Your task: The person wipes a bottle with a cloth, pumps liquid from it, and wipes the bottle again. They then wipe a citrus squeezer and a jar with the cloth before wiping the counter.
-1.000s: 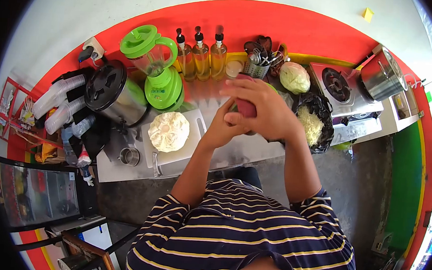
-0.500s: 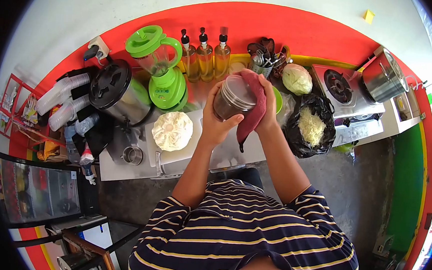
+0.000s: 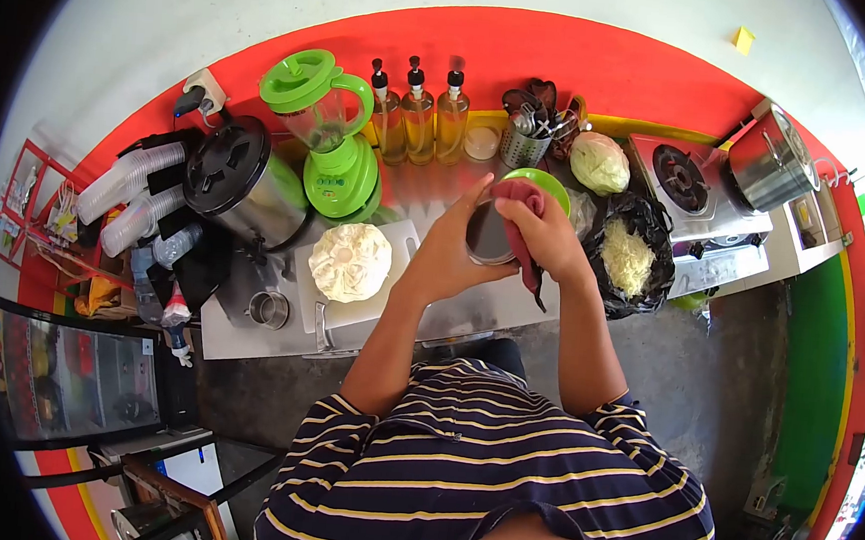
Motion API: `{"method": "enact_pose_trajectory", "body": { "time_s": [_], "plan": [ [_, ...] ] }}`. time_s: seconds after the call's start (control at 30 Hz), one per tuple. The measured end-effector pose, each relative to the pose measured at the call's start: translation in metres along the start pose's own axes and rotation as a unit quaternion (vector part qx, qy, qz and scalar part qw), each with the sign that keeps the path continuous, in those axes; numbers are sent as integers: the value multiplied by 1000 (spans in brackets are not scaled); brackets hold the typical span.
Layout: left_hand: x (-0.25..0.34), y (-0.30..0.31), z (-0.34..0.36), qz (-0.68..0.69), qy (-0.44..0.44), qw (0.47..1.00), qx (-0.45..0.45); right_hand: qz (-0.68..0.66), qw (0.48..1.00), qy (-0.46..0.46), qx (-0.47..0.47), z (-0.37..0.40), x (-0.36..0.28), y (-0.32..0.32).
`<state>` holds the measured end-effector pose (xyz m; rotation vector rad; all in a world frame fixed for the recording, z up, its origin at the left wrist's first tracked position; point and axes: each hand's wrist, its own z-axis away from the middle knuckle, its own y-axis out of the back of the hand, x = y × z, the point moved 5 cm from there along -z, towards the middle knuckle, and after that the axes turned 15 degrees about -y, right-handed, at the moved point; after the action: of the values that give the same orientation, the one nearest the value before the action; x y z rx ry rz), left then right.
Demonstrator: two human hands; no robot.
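Here, left hand (image 3: 443, 256) fingers wrap a dark round plastic jar (image 3: 487, 236), steadying it tilted up, while right hand (image 3: 553, 240) fingers pinch a maroon cloth (image 3: 518, 194) against its rim.

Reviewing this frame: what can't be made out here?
1. Head view: sides of the container, wrapped by the left hand and the cloth.
2. Head view: inside of the green bowl, blocked by the right hand.
3. Head view: contents of the utensil holder, too small.
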<state>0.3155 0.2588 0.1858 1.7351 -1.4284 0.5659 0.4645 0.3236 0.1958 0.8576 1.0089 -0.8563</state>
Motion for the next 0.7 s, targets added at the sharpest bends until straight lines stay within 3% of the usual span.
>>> {"method": "enact_pose_trajectory", "body": {
  "time_s": [0.1,0.13,0.2,0.23,0.27,0.33,0.37,0.47,0.5,0.57,0.67,0.7],
  "plan": [
    [4,3,-2,-82,-13,997,-2,-209,975,-40,-64,-15,7,-4],
    [3,1,-3,-80,-13,997,-6,-211,975,-42,-61,-26,16,-1],
    [2,0,-6,-41,-43,997,55,-427,852,-129,-273,-46,39,-15],
    [-3,-6,-4,-40,-46,997,52,-466,821,-78,-322,-47,35,-23],
    [-9,-11,2,-27,-47,994,91,-467,821,-75,-320,-48,40,-33],
    [-14,-12,4,-13,-48,990,129,-506,822,76,-251,-47,43,-37],
    [-12,-11,3,-51,-67,988,133,-506,822,76,-250,-51,52,-38],
    [-15,-4,3,-126,-90,979,131,-620,688,13,-377,-57,83,-53],
    [-16,1,1,-163,-100,973,127,-621,687,12,-376,-53,81,-57],
    [-22,8,-2,-173,-105,970,137,-601,761,-16,-244,-45,76,-59],
    [-26,21,-6,-191,-115,962,156,-624,735,-73,-255,-37,72,-63],
    [-28,26,-6,-212,-109,958,158,-609,752,-115,-223,-21,59,-63]
  ]
}}
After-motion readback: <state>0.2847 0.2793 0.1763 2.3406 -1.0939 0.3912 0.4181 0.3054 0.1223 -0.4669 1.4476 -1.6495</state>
